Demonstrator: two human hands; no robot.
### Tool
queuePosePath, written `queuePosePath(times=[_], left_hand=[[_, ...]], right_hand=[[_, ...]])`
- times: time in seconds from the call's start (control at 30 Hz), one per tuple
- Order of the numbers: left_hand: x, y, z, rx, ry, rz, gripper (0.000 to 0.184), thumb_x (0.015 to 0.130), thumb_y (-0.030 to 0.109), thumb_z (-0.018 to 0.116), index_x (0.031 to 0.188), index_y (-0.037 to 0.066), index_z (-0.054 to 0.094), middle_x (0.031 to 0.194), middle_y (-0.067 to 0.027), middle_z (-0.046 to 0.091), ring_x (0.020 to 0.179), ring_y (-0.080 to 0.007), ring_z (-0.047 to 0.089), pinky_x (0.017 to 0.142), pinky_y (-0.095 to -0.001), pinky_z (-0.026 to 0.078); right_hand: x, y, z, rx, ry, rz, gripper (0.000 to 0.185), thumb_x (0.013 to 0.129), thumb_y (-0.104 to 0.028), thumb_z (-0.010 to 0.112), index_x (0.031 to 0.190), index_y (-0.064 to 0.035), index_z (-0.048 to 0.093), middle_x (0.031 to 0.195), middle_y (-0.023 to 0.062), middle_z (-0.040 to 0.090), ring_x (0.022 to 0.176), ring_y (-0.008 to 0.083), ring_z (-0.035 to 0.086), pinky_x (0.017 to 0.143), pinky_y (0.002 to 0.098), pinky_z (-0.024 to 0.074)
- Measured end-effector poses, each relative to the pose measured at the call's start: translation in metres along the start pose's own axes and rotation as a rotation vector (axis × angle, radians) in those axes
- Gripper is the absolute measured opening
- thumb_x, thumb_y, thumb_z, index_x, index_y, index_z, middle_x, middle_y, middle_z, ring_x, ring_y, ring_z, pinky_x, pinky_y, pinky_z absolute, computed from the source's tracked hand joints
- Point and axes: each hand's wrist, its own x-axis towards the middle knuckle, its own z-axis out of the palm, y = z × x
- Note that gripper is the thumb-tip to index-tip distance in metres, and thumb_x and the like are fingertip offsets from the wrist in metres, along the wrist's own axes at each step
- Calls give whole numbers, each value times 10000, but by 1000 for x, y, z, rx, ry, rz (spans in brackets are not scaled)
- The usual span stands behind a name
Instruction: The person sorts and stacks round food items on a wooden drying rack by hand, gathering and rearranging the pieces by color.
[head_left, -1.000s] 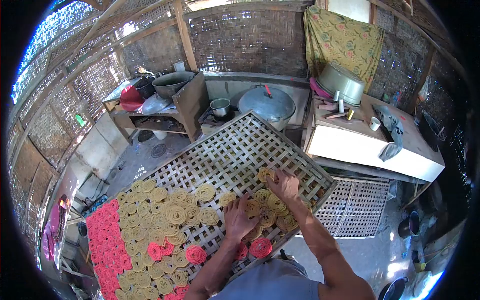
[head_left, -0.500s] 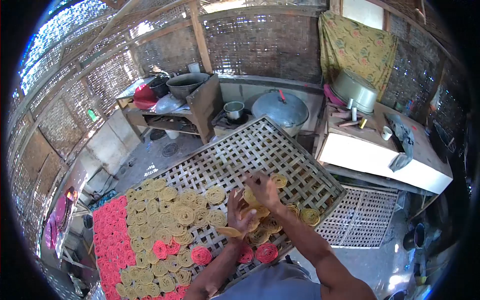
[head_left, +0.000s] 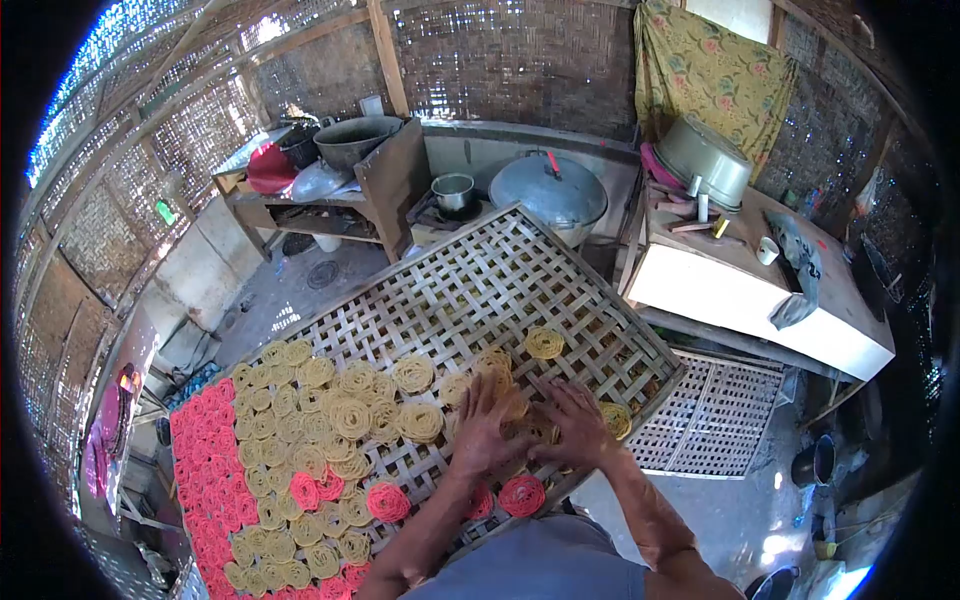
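Woven bamboo walls (head_left: pixel 510 65) are letting daylight through many small gaps, and timber posts (head_left: pixel 387 60) are framing what is looking like a rustic kitchen used as a food workshop. Toward the back, a large lidded pot (head_left: pixel 540 195) is standing near a saucepan (head_left: pixel 453 190), while a wooden bench (head_left: pixel 388 185) is bearing more cookware. Yellow noodle-like coils (head_left: pixel 419 423) and pink noodle-like coils (head_left: pixel 208 450) are covering part of a slatted bamboo tray (head_left: pixel 490 270).
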Motion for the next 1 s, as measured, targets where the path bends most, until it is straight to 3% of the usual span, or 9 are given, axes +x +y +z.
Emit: queuePosePath(times=[0.17,0.27,0.47,0.57,0.7,0.77,0.9,0.93,1.0], left_hand=[[-1,-22,7,-39,49,7,526,729,309,833,1208,131,710,1508,-173,485,1441,-387,388,1176,-500,329],[3,-19,10,-65,113,77,411,725,273,822,1098,117,752,1341,-154,635,1308,-355,552,1087,-448,454],[5,-4,-12,-35,67,64,359,703,201,807,1039,86,751,1211,-117,702,1020,-304,712,866,-387,589],[10,-17,-9,-5,98,20,457,733,283,798,1148,112,714,1215,-85,699,1018,-292,705,867,-406,576],[22,-25,-32,-240,384,-56,348,738,132,786,1065,24,733,1092,-120,737,910,-262,732,779,-370,572],[25,-34,-42,-403,448,-203,261,793,59,738,1039,-23,710,933,-109,741,791,-155,696,733,-302,549],[24,-104,-51,-714,538,-439,174,898,29,683,1058,-38,700,917,-43,726,774,-125,671,698,-288,544],[19,-126,-44,-811,577,-454,181,904,33,680,1066,-45,694,917,-42,726,769,-128,672,699,-288,547],[3,-134,-55,-874,545,-534,328,918,39,662,1221,-79,618,1086,-102,711,897,-165,688,792,-302,562]], right_hand=[[4,4,-19,-113,-112,-66,856,802,-761,605,1423,-174,549,1496,144,472,1469,330,324,1228,538,160],[2,12,-10,-12,-113,-210,736,861,-675,600,1402,-177,567,1464,114,508,1427,314,392,1205,560,204],[5,1,-14,-263,-5,-506,417,923,-436,636,1219,-142,646,1247,61,628,1182,270,582,1003,446,478],[10,13,-6,-202,114,-554,306,891,-330,670,1131,-142,654,1140,79,654,1078,281,643,1041,528,457],[49,16,-3,23,297,-284,258,888,-210,692,1122,-112,643,1001,108,687,875,342,690,784,456,569],[71,-7,-34,184,401,-187,255,891,-163,689,1133,-95,641,981,125,696,813,376,689,675,445,571],[102,-18,-12,296,624,-163,324,908,-139,679,1215,-49,628,1084,216,682,925,421,674,765,482,553],[100,-26,-14,567,353,57,367,941,-157,668,1273,-18,597,1183,256,660,1055,422,664,874,454,544],[108,-30,-1,671,384,10,422,973,-162,648,1348,6,550,1228,251,651,1098,348,670,892,406,546]])
